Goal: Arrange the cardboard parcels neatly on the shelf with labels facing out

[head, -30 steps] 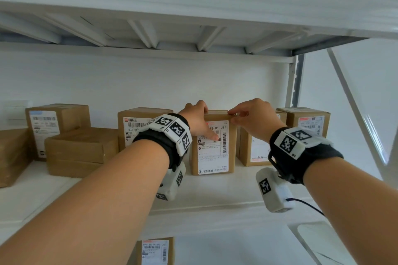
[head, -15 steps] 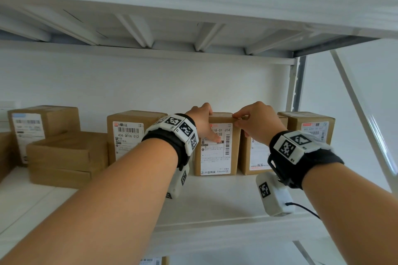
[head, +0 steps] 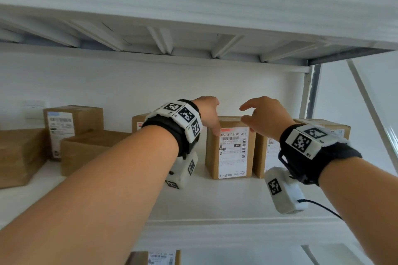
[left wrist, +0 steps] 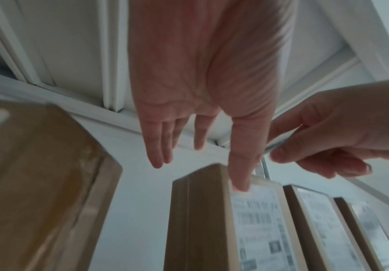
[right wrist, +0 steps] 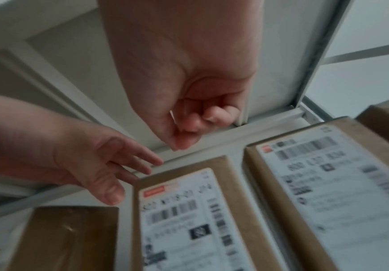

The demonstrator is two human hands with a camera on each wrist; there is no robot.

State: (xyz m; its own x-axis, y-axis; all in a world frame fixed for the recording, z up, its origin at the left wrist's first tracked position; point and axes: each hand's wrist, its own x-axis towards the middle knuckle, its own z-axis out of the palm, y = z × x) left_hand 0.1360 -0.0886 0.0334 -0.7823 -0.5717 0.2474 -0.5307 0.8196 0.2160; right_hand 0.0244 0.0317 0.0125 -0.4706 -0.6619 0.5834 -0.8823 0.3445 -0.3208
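Note:
The middle cardboard parcel [head: 231,150] [left wrist: 212,220] [right wrist: 189,210] stands upright on the white shelf [head: 215,198], its label facing out. My left hand [head: 207,114] [left wrist: 200,135] hovers over its top left corner with straight fingers; the thumb tip lies at the label's top edge, contact unclear. My right hand [head: 258,116] [right wrist: 184,132] hangs just above the top right corner holding nothing, forefinger and thumb apart, the other fingers curled. A second labelled parcel [head: 261,157] [right wrist: 328,183] stands close on the right and a third [head: 336,129] beyond it.
Left of my wrist stands another labelled parcel [head: 140,122], then low flat boxes [head: 90,150], a tall labelled box [head: 73,122] and a brown box [head: 19,157] at the far left. The upper shelf [head: 193,6] is close overhead. A diagonal brace [head: 370,114] runs at right.
Both hands were pinching the middle parcel's top edge; now they have let go and lifted slightly above it. The parcel stands where it was.

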